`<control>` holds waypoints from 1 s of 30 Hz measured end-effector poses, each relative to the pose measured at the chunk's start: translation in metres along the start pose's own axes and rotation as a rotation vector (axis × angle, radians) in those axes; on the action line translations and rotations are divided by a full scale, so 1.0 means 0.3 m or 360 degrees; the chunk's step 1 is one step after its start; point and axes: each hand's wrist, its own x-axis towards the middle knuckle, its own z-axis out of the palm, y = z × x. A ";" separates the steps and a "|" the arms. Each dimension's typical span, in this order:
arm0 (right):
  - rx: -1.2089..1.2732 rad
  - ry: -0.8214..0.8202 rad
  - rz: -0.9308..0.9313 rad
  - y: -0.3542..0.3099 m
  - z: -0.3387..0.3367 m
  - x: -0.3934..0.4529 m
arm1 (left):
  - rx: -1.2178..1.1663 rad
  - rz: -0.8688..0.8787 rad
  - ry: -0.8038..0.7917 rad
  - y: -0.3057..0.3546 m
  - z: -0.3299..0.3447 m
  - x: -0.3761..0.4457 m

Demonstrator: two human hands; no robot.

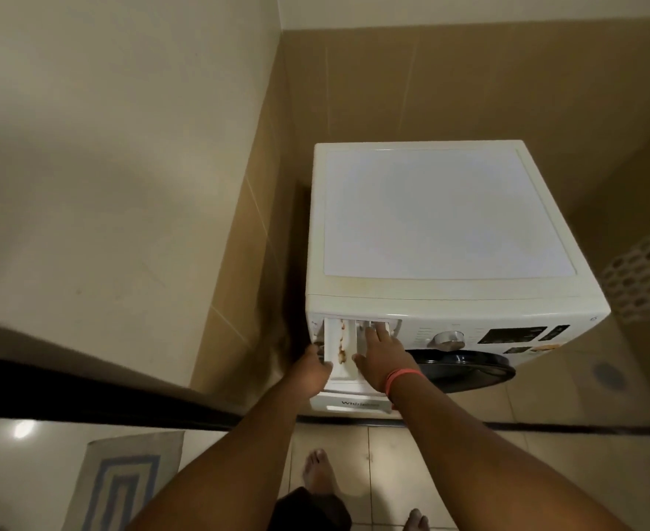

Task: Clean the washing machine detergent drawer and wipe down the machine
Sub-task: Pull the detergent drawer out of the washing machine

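I'm barely started: the detergent drawer [344,352] is pulled out of the washing machine [446,224], brown grime still inside, my left hand [313,371] gripping its side, right hand [382,356] pressing flat-fingered inside.

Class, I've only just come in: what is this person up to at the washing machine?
A person stands at a white front-loading washing machine with its detergent drawer pulled out. The left hand grips the drawer's left side; the right hand reaches its fingers into the back compartments. Brownish residue lines one divider. No cloth is in view, so wiping has not begun.
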 end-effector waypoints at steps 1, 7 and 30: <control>-0.0019 0.0006 0.0008 -0.001 0.005 0.017 | -0.0004 0.0003 -0.0038 -0.004 -0.006 0.013; -0.0223 -0.0013 0.0084 0.027 0.087 0.121 | -0.0049 0.0069 -0.0265 -0.050 -0.018 0.070; -0.0190 -0.0150 0.0189 -0.037 0.037 0.063 | 0.0057 0.0117 -0.0375 -0.082 0.010 0.084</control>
